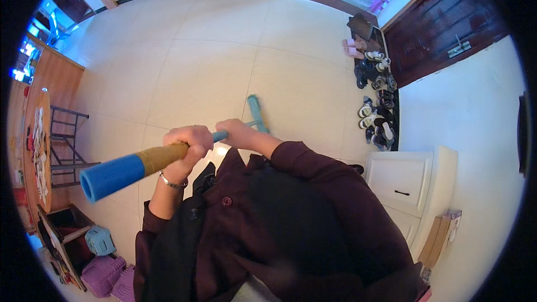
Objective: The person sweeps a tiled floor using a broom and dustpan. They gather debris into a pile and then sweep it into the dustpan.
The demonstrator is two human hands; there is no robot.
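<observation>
A long-handled floor cleaning tool point(165, 160) slants across in front of me, its near end sleeved in blue foam with a tan wrap below. My left hand point(191, 144), a metal bracelet at the wrist, is closed around the lower end of the tan wrap. Farther down the teal shaft, my right hand point(241, 134) grips the pole. At the far end a narrow teal head point(257, 113) lies at the tiled floor point(201, 75); whether it is a mop or a broom cannot be told.
Several shoes point(377, 96) line the right wall near a dark door point(444, 29). A white cabinet point(398, 180) stands right of me. On the left are a round wooden table point(43, 151), a folding metal frame point(67, 138), a blue basket point(100, 240) and purple baskets point(102, 274).
</observation>
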